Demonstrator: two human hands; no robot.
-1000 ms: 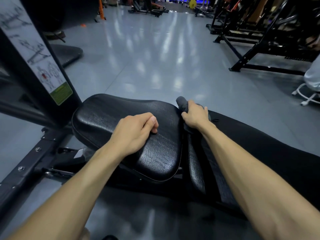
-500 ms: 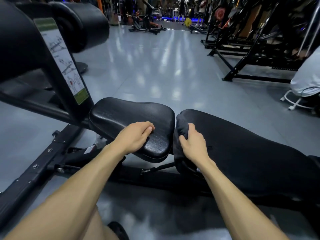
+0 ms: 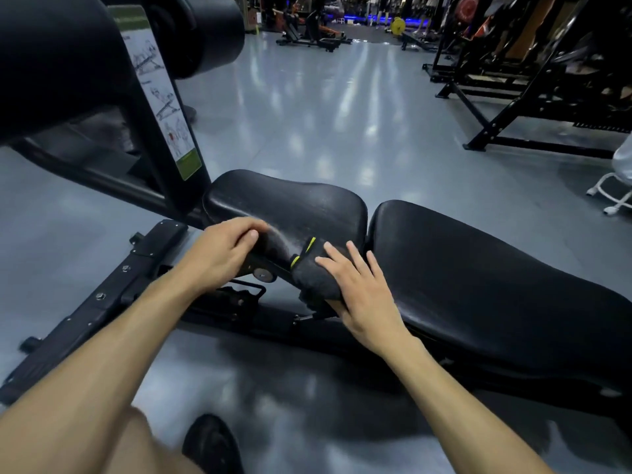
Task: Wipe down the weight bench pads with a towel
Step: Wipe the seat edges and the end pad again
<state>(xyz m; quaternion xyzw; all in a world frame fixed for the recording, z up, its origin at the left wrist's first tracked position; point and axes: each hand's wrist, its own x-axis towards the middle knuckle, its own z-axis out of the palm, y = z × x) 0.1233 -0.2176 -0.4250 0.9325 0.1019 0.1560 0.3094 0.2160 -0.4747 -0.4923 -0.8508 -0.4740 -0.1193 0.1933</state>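
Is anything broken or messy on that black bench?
Nothing looks broken or spilled. The seat pad looks scuffed and dull with pale streaks, probably wear or wiping marks. The right hand presses the dark towel against its near edge; the left hand holds that edge.

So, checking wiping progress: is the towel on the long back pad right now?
No, the right hand presses the towel against the near edge of the seat pad.

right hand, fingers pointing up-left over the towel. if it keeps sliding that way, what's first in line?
Probably bare seat pad: the right hand presses the towel flat on the pad's near edge, fingers aimed up-left across it. The left hand grips that edge further left, likely off the line; depth unclear.
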